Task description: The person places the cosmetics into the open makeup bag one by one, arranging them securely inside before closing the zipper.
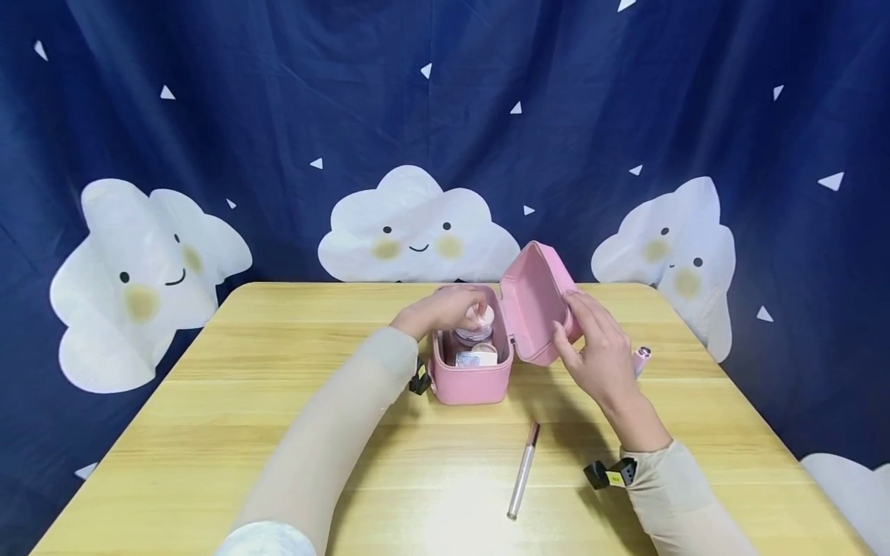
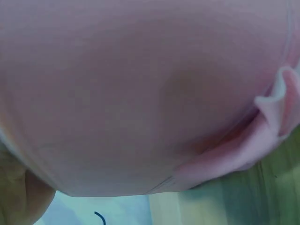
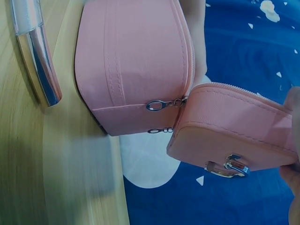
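Observation:
A pink zippered vanity case (image 1: 473, 386) stands on the table with its lid (image 1: 531, 309) swung up to the right. My left hand (image 1: 452, 307) reaches into the case, fingers curled at the white top of a clear round jar (image 1: 474, 335), which it pinches. In front of that jar sit another round-topped item (image 1: 484, 349) and a small pale box (image 1: 476, 360). My right hand (image 1: 603, 359) grips the lid's outer edge between thumb and fingers. Close to the left wrist camera, the case's pink wall (image 2: 117, 103) fills most of that view.
A slim tube with a rose-gold cap (image 1: 524, 471) lies on the wooden table (image 1: 278, 371) in front of the case. A small lilac item (image 1: 640, 360) is partly hidden behind my right hand. A dark blue curtain (image 1: 278, 100) with cloud prints hangs behind the table.

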`<state>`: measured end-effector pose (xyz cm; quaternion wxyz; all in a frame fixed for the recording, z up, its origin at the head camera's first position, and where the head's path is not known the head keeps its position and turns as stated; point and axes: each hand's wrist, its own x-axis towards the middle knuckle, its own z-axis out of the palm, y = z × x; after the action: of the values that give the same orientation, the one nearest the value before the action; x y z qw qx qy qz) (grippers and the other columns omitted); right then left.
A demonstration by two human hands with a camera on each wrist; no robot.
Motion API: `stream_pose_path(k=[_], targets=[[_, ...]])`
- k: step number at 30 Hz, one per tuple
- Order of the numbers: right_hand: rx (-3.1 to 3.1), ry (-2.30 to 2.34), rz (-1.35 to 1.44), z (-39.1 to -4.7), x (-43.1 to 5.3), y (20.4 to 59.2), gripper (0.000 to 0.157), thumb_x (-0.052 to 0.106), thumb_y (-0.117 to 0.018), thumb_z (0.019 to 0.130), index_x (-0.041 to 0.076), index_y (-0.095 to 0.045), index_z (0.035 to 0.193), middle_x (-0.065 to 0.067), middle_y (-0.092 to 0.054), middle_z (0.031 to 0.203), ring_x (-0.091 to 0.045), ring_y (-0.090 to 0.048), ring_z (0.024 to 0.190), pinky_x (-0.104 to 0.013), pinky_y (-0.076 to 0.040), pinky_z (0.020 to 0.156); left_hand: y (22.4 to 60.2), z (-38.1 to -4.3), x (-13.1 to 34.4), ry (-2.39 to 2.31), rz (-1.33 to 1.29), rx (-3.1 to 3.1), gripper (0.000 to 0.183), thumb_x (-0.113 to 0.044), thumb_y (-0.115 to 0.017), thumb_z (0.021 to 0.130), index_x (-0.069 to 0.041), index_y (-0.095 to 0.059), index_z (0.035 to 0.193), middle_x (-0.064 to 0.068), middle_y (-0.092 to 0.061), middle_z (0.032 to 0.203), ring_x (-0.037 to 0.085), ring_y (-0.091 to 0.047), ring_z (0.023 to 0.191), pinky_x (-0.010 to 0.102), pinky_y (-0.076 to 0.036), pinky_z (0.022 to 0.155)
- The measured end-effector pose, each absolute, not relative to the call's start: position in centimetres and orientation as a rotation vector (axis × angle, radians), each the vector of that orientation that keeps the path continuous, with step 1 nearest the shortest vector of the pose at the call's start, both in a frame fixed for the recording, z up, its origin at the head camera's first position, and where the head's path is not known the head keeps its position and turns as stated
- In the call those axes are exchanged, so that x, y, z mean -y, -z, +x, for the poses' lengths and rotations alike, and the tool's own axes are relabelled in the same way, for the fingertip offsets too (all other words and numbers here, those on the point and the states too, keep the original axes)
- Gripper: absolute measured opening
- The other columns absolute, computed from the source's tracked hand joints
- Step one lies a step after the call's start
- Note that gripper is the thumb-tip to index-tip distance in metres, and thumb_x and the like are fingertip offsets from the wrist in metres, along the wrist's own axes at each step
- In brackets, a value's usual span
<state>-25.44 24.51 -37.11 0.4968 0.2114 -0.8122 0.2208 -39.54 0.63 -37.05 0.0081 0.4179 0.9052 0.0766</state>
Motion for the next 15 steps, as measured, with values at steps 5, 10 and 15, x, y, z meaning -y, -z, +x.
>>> stream_pose_path(k=[5,10,15], targets=[[1.966,-0.530,0.512,-25.36,-24.51,37.05,0.045,0.030,-0.056,0.089,0.002,-0.066,0.123,-0.013,-0.065,0.123,-0.033,-0.061,0.114,-0.054,-0.049,0.093,37.67,-39.95,-1.15,-0.101,1.302,-2.835,0.019,-0.031,-0.074,0.087,-0.020,-0.063,0.099,-0.003,-0.059,0.114,0.016,-0.057,0.104,0.030,-0.045,0.094],[1.984,-0.532,0.509,-25.16,-24.48,37.01,0.045,0.028,-0.057,0.088,0.002,-0.065,0.124,-0.014,-0.065,0.123,-0.033,-0.060,0.114,-0.054,-0.049,0.094,37.80,-39.88,-1.38,0.030,1.347,-2.849,0.010,-0.026,-0.072,0.090,-0.019,-0.065,0.091,-0.002,-0.063,0.095,0.016,-0.060,0.092,0.029,-0.047,0.088],[1.988,-0.547,0.514,-24.96,-24.51,36.90,0.044,0.023,-0.061,0.085,0.003,-0.065,0.125,-0.014,-0.064,0.124,-0.034,-0.060,0.115,-0.055,-0.049,0.093,37.67,-39.57,-1.39,0.075,1.305,-2.890,0.007,-0.027,-0.070,0.091,-0.021,-0.067,0.090,-0.004,-0.066,0.087,0.017,-0.061,0.084,0.030,-0.051,0.082]])
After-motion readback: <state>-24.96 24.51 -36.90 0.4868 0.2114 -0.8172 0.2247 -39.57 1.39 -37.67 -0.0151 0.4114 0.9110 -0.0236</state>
